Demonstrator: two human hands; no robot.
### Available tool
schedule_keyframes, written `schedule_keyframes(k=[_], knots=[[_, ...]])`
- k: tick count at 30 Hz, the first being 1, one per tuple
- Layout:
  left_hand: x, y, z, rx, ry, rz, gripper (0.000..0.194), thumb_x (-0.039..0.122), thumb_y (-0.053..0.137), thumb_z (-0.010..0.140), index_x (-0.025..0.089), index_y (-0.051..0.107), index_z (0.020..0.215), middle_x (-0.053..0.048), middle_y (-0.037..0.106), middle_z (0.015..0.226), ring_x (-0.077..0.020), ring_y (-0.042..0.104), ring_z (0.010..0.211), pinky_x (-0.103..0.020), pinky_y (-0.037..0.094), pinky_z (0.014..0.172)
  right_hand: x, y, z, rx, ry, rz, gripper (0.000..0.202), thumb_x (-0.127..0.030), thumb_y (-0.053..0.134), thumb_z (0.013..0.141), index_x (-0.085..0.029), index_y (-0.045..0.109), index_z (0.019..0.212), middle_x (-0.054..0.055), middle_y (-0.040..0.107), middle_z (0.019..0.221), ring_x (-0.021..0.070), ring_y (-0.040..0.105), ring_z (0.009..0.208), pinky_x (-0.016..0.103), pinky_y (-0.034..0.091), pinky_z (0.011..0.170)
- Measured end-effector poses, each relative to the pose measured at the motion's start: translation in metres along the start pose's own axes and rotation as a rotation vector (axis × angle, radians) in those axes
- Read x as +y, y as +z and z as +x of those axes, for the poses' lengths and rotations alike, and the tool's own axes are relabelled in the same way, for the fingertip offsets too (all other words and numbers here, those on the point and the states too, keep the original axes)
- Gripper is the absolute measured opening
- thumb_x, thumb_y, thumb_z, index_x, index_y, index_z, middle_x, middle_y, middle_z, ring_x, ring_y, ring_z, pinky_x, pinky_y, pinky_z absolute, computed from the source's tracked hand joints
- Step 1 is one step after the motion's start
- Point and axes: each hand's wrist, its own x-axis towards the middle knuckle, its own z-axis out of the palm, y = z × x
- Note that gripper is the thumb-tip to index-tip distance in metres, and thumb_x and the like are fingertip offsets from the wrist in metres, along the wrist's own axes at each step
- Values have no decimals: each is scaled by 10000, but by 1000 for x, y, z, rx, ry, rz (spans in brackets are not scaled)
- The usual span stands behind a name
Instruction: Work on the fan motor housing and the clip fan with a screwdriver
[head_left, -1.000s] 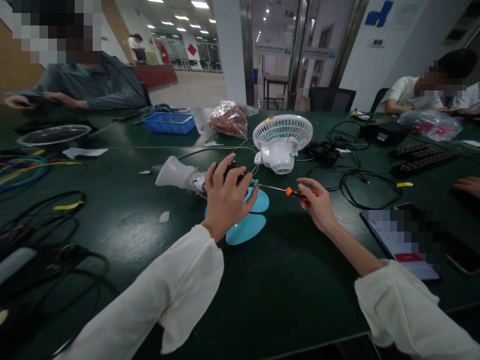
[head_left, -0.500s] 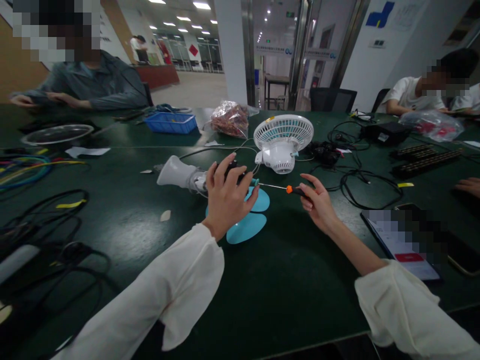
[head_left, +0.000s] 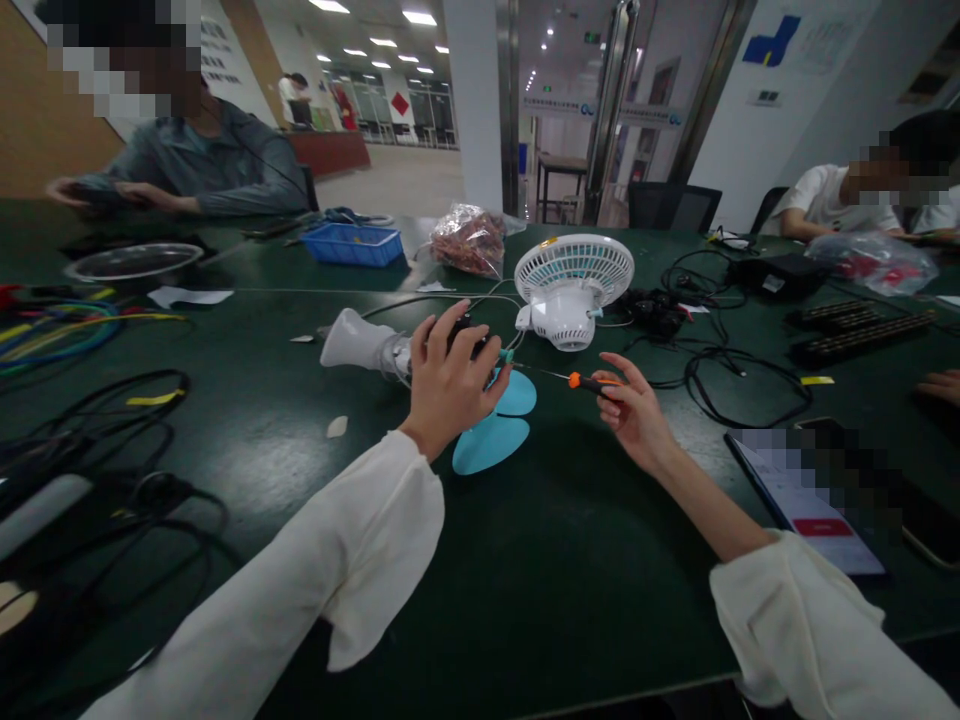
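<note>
My left hand [head_left: 454, 375] is wrapped over the dark motor part [head_left: 471, 328] of a fan, joined to a white fan base [head_left: 358, 340] lying on its side. A small teal piece [head_left: 507, 356] sticks out beside the fingertips. My right hand [head_left: 634, 410] grips a screwdriver [head_left: 592, 383] with an orange and black handle, its thin shaft pointing left at the teal piece. Whether the tip touches it I cannot tell. Light-blue fan blades [head_left: 491, 446] lie under my left hand, partly hidden. Just behind is a white fan cage with its housing [head_left: 566, 312].
Black cables [head_left: 739, 385] and a tablet [head_left: 817, 510] lie to the right. More cables [head_left: 161, 490] are on the left. A blue basket [head_left: 352, 245] and a plastic bag [head_left: 469, 242] stand at the back. Other people sit across the table and at far right.
The whole view has shifted slightly. The screwdriver's handle is tilted a little differently in my right hand. My left hand keeps its hold on the motor part.
</note>
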Motion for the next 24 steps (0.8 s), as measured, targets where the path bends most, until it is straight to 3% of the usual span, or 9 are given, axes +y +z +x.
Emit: schedule_keyframes(k=[6, 10, 18, 24], knots=[[-23, 18, 5, 31, -61, 33, 258, 317, 586, 810, 242, 633, 1052, -90, 585, 1147, -376, 387, 1321, -565, 301, 1054, 4, 0, 5, 58, -48, -22, 268, -196, 735, 672, -228, 674, 931, -26, 653, 887, 7, 439, 477, 133, 345, 403], [-39, 36, 15, 47, -89, 50, 208, 327, 564, 824, 236, 635, 997, -91, 590, 1120, -356, 387, 1321, -551, 292, 1058, 6, -6, 9, 177, -63, -88, 244, -228, 741, 642, -208, 664, 873, -18, 661, 872, 14, 451, 480, 141, 358, 408], [-68, 63, 34, -25, -134, 70, 209, 346, 521, 858, 218, 629, 983, -106, 580, 1169, -341, 313, 1375, -546, 246, 1091, 7, -21, 19, 323, -116, -221, 218, -285, 705, 630, -194, 628, 813, -19, 649, 863, 25, 469, 480, 157, 385, 413], [-85, 66, 40, -131, -183, 136, 300, 372, 480, 886, 189, 583, 1100, -137, 522, 1275, -331, 251, 1401, -562, 167, 1131, 10, -23, 20, 326, -198, -427, 191, -299, 669, 679, -193, 624, 831, -14, 634, 824, 55, 491, 491, 171, 395, 415]])
